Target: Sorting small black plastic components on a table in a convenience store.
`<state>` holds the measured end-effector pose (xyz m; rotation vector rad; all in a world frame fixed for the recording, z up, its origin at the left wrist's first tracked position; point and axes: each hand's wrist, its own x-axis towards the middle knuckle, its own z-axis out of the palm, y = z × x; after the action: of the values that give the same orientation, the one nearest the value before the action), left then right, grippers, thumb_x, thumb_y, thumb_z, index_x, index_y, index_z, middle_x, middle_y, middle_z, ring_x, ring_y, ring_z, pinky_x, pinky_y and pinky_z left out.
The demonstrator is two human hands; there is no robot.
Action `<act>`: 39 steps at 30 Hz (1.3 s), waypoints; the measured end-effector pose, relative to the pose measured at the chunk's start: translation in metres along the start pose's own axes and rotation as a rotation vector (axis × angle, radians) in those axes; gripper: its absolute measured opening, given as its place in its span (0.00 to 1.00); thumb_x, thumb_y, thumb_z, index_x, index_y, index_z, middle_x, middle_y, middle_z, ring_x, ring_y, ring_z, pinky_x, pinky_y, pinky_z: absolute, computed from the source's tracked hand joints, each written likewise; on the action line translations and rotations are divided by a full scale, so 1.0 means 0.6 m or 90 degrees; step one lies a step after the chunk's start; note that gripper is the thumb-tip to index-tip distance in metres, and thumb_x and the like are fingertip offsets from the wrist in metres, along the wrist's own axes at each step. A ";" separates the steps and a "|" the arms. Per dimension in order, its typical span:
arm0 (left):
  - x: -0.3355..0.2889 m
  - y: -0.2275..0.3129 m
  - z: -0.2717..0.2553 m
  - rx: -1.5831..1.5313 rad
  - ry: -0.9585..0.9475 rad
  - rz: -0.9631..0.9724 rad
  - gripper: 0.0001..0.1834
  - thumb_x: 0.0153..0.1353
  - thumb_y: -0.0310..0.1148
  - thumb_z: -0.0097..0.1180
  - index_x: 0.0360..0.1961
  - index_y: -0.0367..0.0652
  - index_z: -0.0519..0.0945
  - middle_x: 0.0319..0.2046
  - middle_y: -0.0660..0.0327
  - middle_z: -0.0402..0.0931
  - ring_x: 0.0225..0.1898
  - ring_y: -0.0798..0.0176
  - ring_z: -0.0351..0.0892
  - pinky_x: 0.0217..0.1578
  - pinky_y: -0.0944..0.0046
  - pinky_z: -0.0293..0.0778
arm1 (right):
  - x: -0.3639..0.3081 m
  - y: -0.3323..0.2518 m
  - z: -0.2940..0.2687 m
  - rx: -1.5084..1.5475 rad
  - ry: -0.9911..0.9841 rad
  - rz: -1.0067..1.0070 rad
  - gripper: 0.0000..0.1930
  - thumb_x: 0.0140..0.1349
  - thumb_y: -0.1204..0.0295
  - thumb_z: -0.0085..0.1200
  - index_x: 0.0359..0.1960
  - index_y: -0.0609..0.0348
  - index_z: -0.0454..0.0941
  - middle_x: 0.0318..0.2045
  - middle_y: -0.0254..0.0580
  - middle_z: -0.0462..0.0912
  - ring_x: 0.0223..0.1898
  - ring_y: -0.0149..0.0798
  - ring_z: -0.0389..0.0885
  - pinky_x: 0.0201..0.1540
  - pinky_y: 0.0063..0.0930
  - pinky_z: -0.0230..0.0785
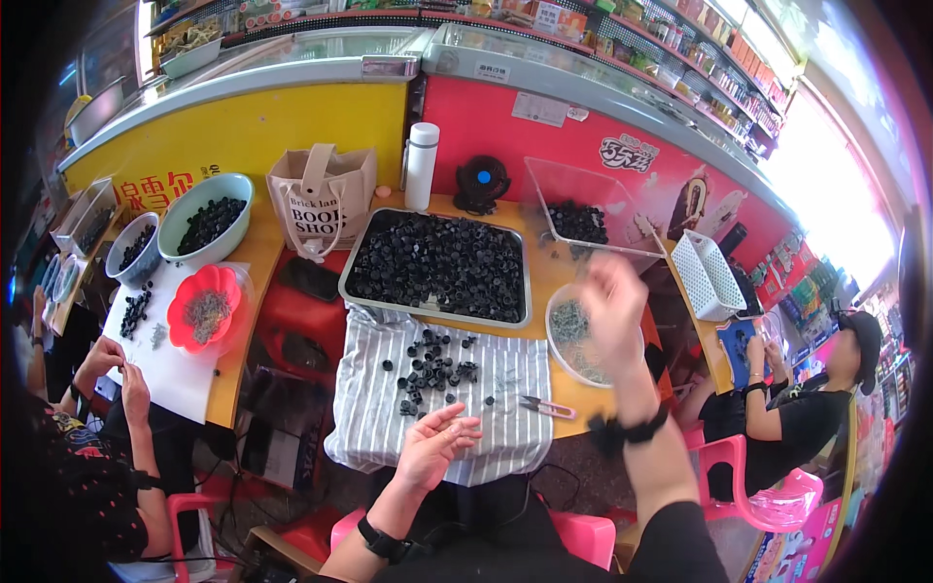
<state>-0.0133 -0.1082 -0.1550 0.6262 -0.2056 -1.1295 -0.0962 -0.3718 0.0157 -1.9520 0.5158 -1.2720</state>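
Head view: a person's left hand (440, 445) hovers at the near edge of a striped cloth (364, 389), its fingers loosely curled and narrowly parted; whether they pinch anything small cannot be told. Small black pieces (428, 369) lie scattered on the cloth just beyond those fingers, while pink-handled snips (549, 407) rest to their right, partly on the bare desk (591, 400). The right hand (614, 291), blurred, is raised with bent fingers over the right side of a round clear tub (568, 371) of grey-green bits (571, 319); what it grips, if anything, cannot be made out. Left of the left fingers, a co-worker's hands (136, 389) meet near a red scalloped bowl (180, 316); far to the right of the right fingers sits a person in a black cap (860, 335). Ahead of the left fingers, past the cloth, a metal tray (437, 313) brims with more black pieces. Beyond the right fingers stands a clear bin (554, 180) holding others. Farther off are a small black fan (482, 183), a white flask (421, 167) and a tote bag (321, 199), backed by chest freezers (301, 117) and stocked shelves (671, 44).
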 end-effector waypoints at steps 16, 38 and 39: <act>0.006 -0.007 -0.010 -0.016 -0.042 -0.018 0.18 0.68 0.25 0.54 0.58 0.32 0.73 0.46 0.45 0.81 0.47 0.50 0.83 0.49 0.56 0.79 | -0.174 0.048 0.072 -0.201 -0.518 0.069 0.09 0.52 0.79 0.60 0.36 0.62 0.81 0.32 0.45 0.78 0.34 0.44 0.81 0.36 0.36 0.73; 0.005 -0.011 0.002 0.083 0.011 -0.052 0.10 0.64 0.22 0.59 0.46 0.32 0.82 0.40 0.51 0.84 0.39 0.58 0.84 0.41 0.60 0.81 | -0.295 -0.005 0.065 -0.099 -0.317 -0.222 0.11 0.42 0.84 0.64 0.28 0.60 0.79 0.30 0.39 0.79 0.30 0.43 0.78 0.33 0.33 0.73; 0.006 -0.012 0.003 0.077 0.015 -0.050 0.09 0.63 0.22 0.59 0.44 0.33 0.84 0.39 0.52 0.84 0.39 0.58 0.84 0.41 0.60 0.81 | -0.295 -0.005 0.065 -0.092 -0.311 -0.212 0.10 0.41 0.83 0.64 0.26 0.59 0.77 0.29 0.39 0.77 0.30 0.44 0.78 0.34 0.34 0.73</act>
<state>-0.0183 -0.1139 -0.1581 0.7603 -0.2312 -1.1910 -0.1370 -0.2371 -0.0986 -2.4418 0.0362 -0.9086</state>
